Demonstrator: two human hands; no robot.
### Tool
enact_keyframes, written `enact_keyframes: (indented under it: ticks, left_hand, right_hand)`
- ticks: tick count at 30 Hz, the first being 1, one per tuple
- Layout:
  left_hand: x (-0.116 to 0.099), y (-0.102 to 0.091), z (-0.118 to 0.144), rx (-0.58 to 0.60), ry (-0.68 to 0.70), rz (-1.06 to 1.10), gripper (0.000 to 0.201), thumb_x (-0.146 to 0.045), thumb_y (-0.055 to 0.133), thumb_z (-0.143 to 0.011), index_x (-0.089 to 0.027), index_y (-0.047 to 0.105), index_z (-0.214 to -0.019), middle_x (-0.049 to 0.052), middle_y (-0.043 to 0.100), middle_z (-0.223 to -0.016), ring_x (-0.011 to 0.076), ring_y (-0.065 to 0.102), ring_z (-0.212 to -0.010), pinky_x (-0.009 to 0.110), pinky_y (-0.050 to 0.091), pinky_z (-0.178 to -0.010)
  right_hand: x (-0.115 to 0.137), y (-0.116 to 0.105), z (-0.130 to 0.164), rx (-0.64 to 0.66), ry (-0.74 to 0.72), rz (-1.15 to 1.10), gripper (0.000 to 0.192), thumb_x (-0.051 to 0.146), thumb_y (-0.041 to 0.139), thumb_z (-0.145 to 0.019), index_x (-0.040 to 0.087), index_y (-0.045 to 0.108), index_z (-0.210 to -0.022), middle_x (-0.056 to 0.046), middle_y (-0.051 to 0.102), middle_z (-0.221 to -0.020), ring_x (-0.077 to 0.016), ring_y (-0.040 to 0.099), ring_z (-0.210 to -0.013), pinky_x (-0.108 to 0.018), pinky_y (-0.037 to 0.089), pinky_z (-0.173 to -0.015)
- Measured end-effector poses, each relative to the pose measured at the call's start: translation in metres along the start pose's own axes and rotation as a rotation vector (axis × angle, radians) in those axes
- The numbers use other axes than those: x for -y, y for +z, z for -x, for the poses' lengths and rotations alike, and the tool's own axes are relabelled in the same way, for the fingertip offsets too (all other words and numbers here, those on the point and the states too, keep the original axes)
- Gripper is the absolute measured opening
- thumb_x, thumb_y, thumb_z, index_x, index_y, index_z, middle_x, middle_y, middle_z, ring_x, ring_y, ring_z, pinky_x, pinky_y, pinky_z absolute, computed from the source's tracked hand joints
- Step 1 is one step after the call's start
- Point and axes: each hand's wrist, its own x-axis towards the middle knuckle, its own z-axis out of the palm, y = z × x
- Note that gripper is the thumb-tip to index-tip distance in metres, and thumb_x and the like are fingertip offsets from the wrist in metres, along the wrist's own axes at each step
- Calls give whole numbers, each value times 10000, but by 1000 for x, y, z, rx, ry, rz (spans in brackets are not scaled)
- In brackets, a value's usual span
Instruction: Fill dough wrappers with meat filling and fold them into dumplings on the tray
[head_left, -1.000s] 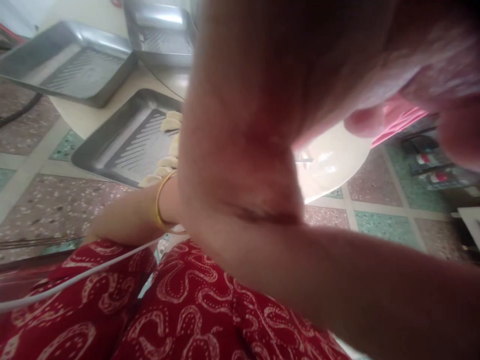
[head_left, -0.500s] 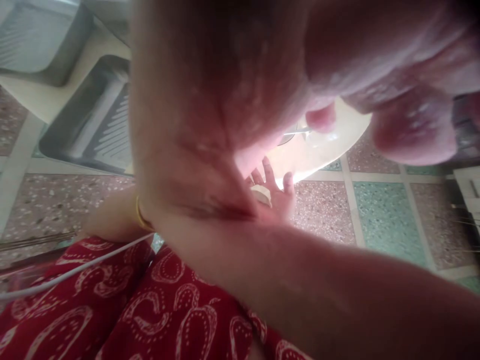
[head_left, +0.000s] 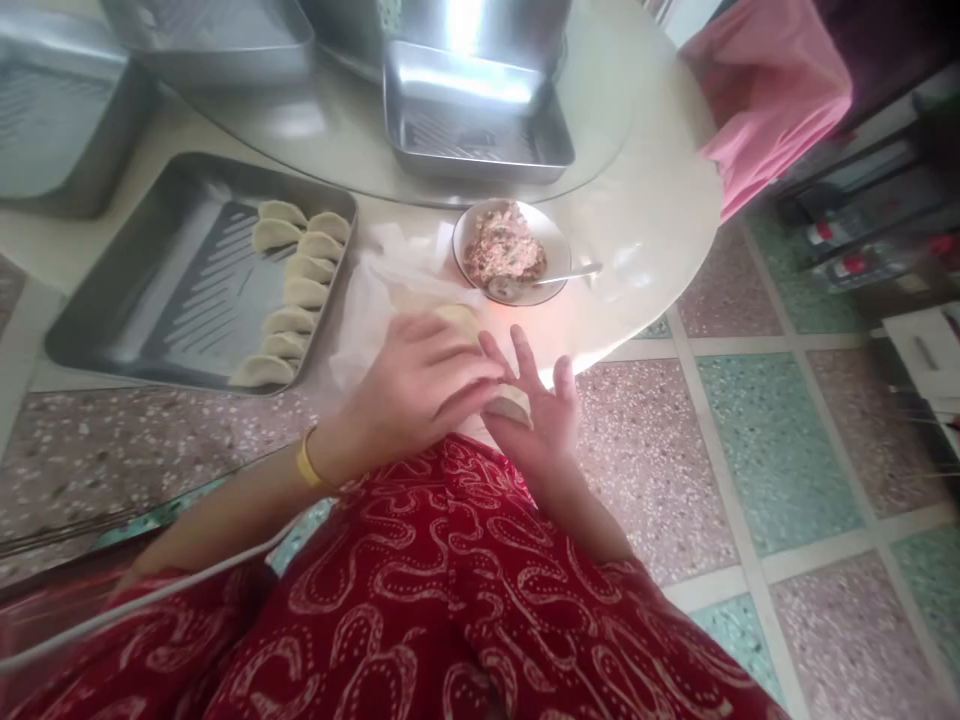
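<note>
My left hand [head_left: 420,385], with a yellow bangle on its wrist, and my right hand [head_left: 544,425] meet over my lap at the table's edge. Both are closed on one pale dumpling [head_left: 511,404]. The left fingers lie over it and the right palm cups it from below. A bowl of minced filling [head_left: 512,250] with a metal spoon [head_left: 574,272] stands just beyond the hands. To its left lies a stack of round wrappers on clear plastic [head_left: 390,290]. A metal tray [head_left: 172,300] at the left holds a row of several folded dumplings [head_left: 292,290].
The round pale table [head_left: 652,220] carries a glass turntable with more metal trays [head_left: 476,125], and another tray [head_left: 52,130] at far left. A pink bag [head_left: 765,100] hangs at the right. Tiled floor [head_left: 750,440] lies to the right; a white cable [head_left: 150,590] crosses my red-patterned lap.
An arm held close to the lens, which hid most of the view, is gone. The view has swung up onto the table. Both hands now show together on the dumpling.
</note>
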Motion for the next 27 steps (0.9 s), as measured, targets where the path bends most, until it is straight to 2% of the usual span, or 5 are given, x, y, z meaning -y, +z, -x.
enact_keyframes:
  ticks: [2, 5, 16, 21, 27]
  left_hand:
    - [6, 11, 18, 39, -62, -106, 80, -295, 620, -907, -226, 650, -931, 1, 722, -906, 172, 607, -812, 385, 458, -760]
    - [6, 23, 37, 41, -139, -130, 85, -295, 621, -905, -213, 620, -926, 11, 735, -930, 180, 613, -816, 386, 431, -766]
    - [-3, 28, 48, 45, -199, -189, 89, -203, 551, -922, -190, 595, -846, 18, 726, -836, 163, 597, -727, 344, 437, -716]
    - [0, 23, 50, 6, -247, -157, 75, -255, 617, -891, -183, 604, -912, 29, 729, -856, 177, 612, -742, 340, 464, -708]
    - [3, 24, 54, 61, -281, -114, 136, -221, 554, -919, -182, 584, -792, 23, 657, -744, 161, 571, -707, 314, 467, -673]
  right_hand:
    - [-5, -1, -5, 49, -58, -178, 566, 702, 318, -862, 396, 507, -1299, -17, 600, -1371, -209, 552, -1257, -407, 561, -857]
    - [-13, 1, -11, 138, -66, -407, 533, 674, 340, -887, 368, 536, -1278, -24, 621, -1332, -205, 565, -1246, -400, 535, -904]
    - [-16, 12, -17, 136, -16, -415, 525, 662, 317, -897, 378, 523, -1288, -31, 589, -1371, -232, 533, -1283, -387, 540, -823]
    - [-15, 14, -20, 156, -37, -437, 532, 669, 284, -908, 377, 539, -1271, -28, 608, -1343, -227, 552, -1254, -400, 523, -859]
    - [-18, 15, -23, 189, -52, -443, 531, 669, 308, -903, 373, 553, -1269, -20, 625, -1316, -219, 572, -1235, -411, 503, -915]
